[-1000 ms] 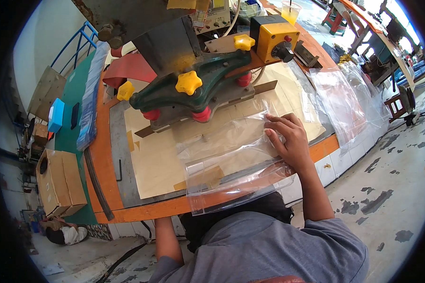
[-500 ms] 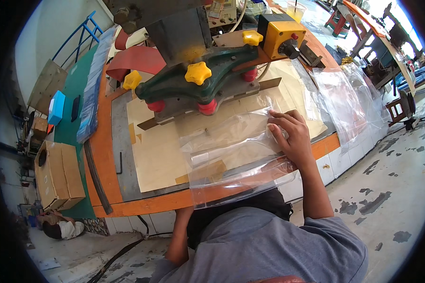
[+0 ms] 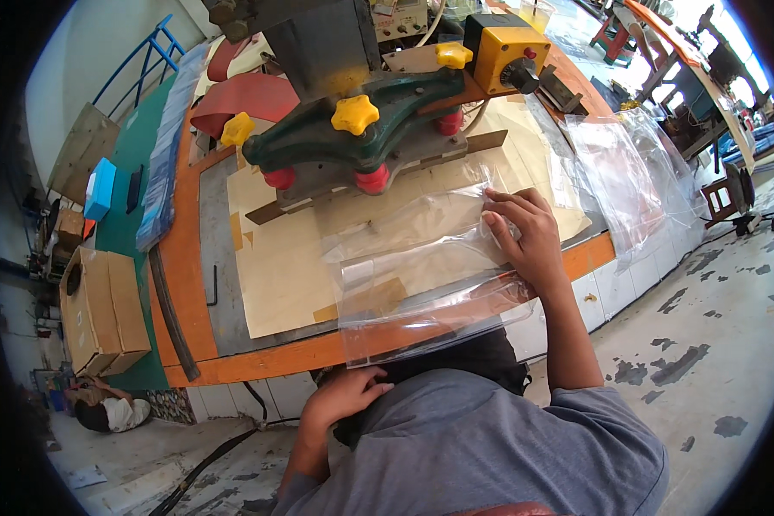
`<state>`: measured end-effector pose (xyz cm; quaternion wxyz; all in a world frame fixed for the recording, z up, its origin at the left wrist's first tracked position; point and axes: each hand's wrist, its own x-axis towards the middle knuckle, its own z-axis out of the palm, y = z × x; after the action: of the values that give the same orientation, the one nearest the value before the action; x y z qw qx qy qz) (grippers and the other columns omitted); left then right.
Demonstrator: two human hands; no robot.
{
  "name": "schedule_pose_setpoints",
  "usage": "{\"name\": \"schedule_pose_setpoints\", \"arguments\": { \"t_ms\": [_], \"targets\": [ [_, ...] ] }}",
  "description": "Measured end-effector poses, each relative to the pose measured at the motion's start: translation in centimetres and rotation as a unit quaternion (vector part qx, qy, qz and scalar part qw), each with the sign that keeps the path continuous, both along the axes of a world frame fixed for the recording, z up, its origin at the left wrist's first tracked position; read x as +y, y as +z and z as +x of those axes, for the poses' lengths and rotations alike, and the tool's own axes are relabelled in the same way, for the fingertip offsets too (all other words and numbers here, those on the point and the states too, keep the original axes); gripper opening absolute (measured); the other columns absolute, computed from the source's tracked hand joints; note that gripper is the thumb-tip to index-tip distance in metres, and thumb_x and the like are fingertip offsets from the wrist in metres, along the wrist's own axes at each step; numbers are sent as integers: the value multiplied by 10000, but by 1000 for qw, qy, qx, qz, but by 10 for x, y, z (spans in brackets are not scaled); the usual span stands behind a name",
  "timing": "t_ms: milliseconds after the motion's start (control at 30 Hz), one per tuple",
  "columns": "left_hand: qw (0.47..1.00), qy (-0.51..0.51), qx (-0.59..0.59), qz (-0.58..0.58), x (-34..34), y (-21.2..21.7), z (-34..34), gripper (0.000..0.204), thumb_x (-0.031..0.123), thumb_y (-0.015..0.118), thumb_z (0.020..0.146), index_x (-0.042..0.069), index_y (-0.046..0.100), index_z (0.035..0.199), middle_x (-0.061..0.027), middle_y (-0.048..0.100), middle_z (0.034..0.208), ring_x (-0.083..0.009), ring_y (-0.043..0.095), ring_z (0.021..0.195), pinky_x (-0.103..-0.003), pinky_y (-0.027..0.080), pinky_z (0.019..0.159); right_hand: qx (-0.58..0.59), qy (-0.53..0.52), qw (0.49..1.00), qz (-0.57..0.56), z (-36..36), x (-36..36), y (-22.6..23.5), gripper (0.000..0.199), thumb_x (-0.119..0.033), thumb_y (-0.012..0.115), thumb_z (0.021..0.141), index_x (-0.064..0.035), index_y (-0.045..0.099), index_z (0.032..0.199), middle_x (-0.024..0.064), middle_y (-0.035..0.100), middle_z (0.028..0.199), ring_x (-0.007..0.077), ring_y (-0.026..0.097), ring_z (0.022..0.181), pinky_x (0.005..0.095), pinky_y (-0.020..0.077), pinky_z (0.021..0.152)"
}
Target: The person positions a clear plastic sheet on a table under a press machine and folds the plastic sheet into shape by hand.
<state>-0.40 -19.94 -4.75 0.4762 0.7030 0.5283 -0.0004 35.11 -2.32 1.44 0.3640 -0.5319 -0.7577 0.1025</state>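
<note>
A clear plastic sheet (image 3: 421, 258) with folds lies over the tan board (image 3: 275, 284) and hangs past the table's front edge. At its right end my right hand (image 3: 527, 236) is closed on the plastic, thumb and fingers bent over it. My left hand (image 3: 346, 394) is below the front edge, close to my lap, with its fingers loosely apart and nothing seen in them. Just behind the sheet stands a press head (image 3: 353, 129), dark green with yellow star knobs and red collars. Its long metal bar (image 3: 378, 178) sits low over the board.
A yellow control box (image 3: 507, 56) with a black knob stands behind right. More clear plastic (image 3: 619, 163) drapes over the table's right side. At left lie a hex key (image 3: 214, 285), a dark strip (image 3: 172, 318) and a cardboard box (image 3: 103, 314). Another person (image 3: 116, 413) is far left.
My left hand has come up from under the table edge, and its fingers now show. The right hand stays on the plastic sheet. The whole view has shifted slightly.
</note>
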Motion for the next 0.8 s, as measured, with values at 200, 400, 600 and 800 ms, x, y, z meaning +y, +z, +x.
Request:
{"name": "schedule_pose_setpoints", "arguments": {
  "t_ms": [200,400,600,800],
  "targets": [
    [990,-127,0,-67,-1,77,-13,412,346,666,1020,34,704,1286,-168,782,1093,-315,761,1015,-418,586,868,-1,-1,1000,3,0,0,-1,249,-272,705,968,-41,793,1002,100,775,1201,291,661,1046,431,495,983],
    [939,-129,-269,-172,37,154,-53,317,197,658,1025,11,716,1275,-157,778,1130,-230,768,1021,-325,595,864,0,-1,1000,2,1,0,-3,268,-279,706,968,-26,790,1001,107,772,1202,299,660,1048,432,507,981],
    [935,260,-205,126,92,128,-59,256,109,632,1034,-14,730,1235,-28,678,799,-68,606,706,-224,473,587,-2,2,1000,7,2,-2,0,266,-280,702,972,-33,792,1005,106,771,1207,299,658,1041,429,509,981],
    [940,267,-85,194,152,88,-47,284,202,649,1052,-11,728,1222,-15,643,752,-61,568,657,-244,461,567,1,6,1000,12,3,0,-4,260,-281,703,972,-39,793,1007,100,773,1201,297,654,1038,426,510,979]
  ]
}}
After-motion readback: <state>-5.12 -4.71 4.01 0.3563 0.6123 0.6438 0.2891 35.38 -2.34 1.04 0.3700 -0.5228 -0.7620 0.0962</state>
